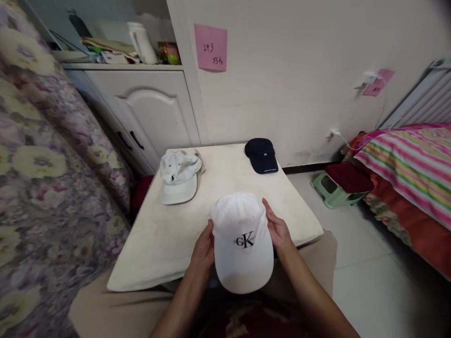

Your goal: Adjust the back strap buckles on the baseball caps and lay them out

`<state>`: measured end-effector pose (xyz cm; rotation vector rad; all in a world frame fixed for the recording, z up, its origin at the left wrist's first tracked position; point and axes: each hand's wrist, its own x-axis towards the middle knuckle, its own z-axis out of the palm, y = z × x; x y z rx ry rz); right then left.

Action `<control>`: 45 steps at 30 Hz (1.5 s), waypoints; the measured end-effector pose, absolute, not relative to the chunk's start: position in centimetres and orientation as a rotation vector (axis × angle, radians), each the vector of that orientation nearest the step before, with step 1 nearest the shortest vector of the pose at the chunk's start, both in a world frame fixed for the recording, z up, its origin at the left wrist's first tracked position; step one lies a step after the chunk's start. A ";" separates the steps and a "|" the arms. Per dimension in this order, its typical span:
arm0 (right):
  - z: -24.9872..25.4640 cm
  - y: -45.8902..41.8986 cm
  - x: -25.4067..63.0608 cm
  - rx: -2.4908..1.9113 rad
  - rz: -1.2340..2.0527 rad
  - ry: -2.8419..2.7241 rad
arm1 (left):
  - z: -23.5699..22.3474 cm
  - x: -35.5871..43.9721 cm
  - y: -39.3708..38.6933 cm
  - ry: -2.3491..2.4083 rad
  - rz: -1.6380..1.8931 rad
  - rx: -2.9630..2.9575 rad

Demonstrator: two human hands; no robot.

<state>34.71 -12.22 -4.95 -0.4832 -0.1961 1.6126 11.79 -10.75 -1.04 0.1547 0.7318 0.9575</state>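
A white cap with a black CK logo (pixel 242 239) rests at the near edge of a small white table (pixel 165 234), brim toward me. My left hand (pixel 204 249) grips its left side and my right hand (pixel 278 230) grips its right side, fingers curled round the crown. Farther back on the left lies a white cap with a small dark emblem (pixel 178 176). At the far right corner of the table sits a dark navy cap (pixel 261 156).
A floral curtain (pixel 45 164) hangs at the left. A white cabinet (pixel 141 112) stands behind the table, its shelf cluttered and holding a white jug (pixel 143 42). A green stool (pixel 338 185) and a striped bed (pixel 412 169) are at the right. Pink notes are stuck on the wall.
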 end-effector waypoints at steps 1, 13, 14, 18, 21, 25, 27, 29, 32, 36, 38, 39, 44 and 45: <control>-4.7 -12.3 34.8 -0.488 1.618 -0.214 | -1.1 11.8 -10.7 0.737 0.967 0.148; -5.2 -19.4 32.2 -0.565 1.755 -0.452 | -1.0 11.5 -10.2 0.738 0.981 0.147; -5.3 -19.9 31.9 -0.564 1.750 -0.471 | -1.1 11.5 -10.2 0.741 0.948 0.139; -5.2 -20.9 32.6 -0.577 1.722 -0.522 | -1.9 11.8 -9.8 0.733 0.967 0.163; -4.9 -21.0 34.8 -0.617 1.709 -0.568 | -2.2 12.5 -8.6 0.704 1.042 0.198; -4.3 -20.5 38.6 -0.677 1.629 -0.603 | -1.0 15.5 -5.3 0.632 1.023 0.248; -4.1 -19.8 40.7 -0.710 1.559 -0.598 | 0.3 17.9 -2.8 0.574 1.001 0.288; -4.2 -18.7 42.9 -0.745 1.439 -0.562 | 1.4 20.6 -0.1 0.518 1.001 0.325; -4.9 -16.8 46.0 -0.802 1.207 -0.450 | 1.5 24.4 3.1 0.484 0.990 0.363; -6.8 -15.6 48.6 -0.848 1.155 -0.412 | -1.8 27.7 3.8 0.532 0.917 0.377; -7.6 -15.8 49.1 -0.870 1.162 -0.402 | -3.6 28.7 3.2 0.546 0.899 0.391; -7.9 -15.9 49.3 -0.879 1.164 -0.396 | -4.2 29.1 3.1 0.546 0.903 0.401; -8.4 -15.8 49.7 -0.917 1.080 -0.389 | -4.6 31.1 4.3 0.517 0.980 0.450; -8.4 -15.5 49.8 -0.938 1.046 -0.389 | -4.4 31.5 4.8 0.519 0.996 0.455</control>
